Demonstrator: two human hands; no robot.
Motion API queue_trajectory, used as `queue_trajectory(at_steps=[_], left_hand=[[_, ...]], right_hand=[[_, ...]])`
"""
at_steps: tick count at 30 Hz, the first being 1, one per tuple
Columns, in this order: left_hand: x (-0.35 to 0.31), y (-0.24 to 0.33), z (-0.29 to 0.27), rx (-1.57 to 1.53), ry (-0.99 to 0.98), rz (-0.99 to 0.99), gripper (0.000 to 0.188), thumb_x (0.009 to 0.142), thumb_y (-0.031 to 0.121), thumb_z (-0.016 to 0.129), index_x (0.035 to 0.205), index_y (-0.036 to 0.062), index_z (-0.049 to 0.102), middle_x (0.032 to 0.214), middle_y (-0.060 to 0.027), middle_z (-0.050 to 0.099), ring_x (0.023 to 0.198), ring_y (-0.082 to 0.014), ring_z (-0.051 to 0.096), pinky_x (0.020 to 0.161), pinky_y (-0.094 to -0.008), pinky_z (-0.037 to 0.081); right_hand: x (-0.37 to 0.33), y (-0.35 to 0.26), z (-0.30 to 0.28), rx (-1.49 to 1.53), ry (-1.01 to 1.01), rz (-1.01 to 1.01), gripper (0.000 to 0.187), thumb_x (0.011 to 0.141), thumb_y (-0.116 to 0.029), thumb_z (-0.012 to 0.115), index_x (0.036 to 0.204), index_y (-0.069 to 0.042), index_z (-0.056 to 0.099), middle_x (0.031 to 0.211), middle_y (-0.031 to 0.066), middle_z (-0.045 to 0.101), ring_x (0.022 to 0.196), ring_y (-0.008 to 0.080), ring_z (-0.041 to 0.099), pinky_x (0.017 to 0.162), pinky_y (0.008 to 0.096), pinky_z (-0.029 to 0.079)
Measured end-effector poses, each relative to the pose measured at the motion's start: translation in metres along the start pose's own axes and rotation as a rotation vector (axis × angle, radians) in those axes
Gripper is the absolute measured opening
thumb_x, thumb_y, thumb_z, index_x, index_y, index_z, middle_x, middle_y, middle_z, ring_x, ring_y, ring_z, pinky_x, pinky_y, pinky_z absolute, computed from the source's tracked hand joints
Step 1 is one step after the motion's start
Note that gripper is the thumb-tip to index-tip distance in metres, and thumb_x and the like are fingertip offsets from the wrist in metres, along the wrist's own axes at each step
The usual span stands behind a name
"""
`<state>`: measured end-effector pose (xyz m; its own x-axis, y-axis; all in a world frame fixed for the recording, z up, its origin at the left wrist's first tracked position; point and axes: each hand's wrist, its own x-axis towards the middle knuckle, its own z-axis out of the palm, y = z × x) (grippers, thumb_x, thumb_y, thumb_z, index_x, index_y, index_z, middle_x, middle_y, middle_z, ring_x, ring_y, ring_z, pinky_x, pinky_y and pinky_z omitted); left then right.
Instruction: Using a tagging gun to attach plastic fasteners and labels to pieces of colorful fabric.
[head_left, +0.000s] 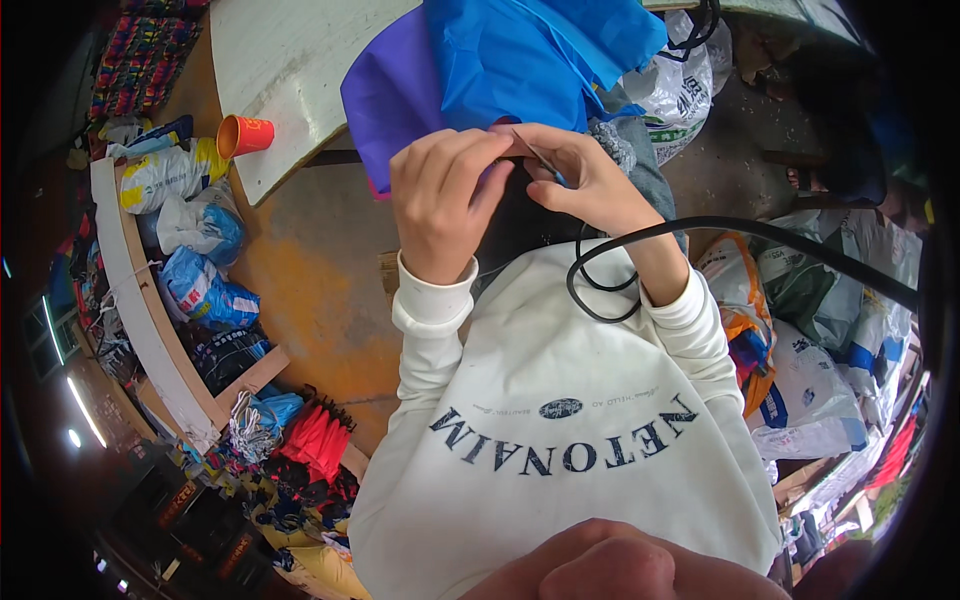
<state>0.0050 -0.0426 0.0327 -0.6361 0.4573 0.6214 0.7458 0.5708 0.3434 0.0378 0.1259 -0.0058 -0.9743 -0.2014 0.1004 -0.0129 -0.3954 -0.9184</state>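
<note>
Our right hand pinched a slim grey metal tool; slipping risked pricking our half-curled left hand, its grip unclear.

At upper centre, a slim tool looks metallic; the blue cloth and purple cloth have a soft, low sheen. Lower centre, the sweatshirt is matt cloth. At right, crinkled plastic bags look glossy.
</note>
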Motion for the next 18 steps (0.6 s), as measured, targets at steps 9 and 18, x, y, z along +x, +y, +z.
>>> queue_trajectory(at_steps=[9, 18], left_hand=[[-0.005, -0.017, -0.006, 0.18, -0.242, 0.098, 0.022, 0.073, 0.0, 0.069, 0.09, 0.0128, 0.07, 0.093, 0.0022, 0.069, 0.091, -0.0225, 0.06, 0.082, -0.0343, 0.043], [-0.038, -0.035, 0.016, 0.249, -0.435, 0.102, 0.017, 0.073, 0.004, 0.072, 0.087, 0.0123, 0.071, 0.1, 0.0033, 0.068, 0.101, -0.0206, 0.056, 0.088, -0.0359, 0.04]], right_hand=[[0.003, -0.013, -0.018, -0.184, 0.015, 0.215, 0.059, 0.075, 0.006, 0.052, 0.133, 0.002, 0.054, 0.125, 0.0096, 0.063, 0.114, 0.0169, 0.06, 0.094, 0.0274, 0.046], [-0.003, -0.003, -0.025, -0.742, 0.1, -0.018, 0.06, 0.074, 0.012, 0.051, 0.131, -0.005, 0.056, 0.128, 0.0146, 0.06, 0.11, 0.0304, 0.062, 0.09, 0.0329, 0.048]])
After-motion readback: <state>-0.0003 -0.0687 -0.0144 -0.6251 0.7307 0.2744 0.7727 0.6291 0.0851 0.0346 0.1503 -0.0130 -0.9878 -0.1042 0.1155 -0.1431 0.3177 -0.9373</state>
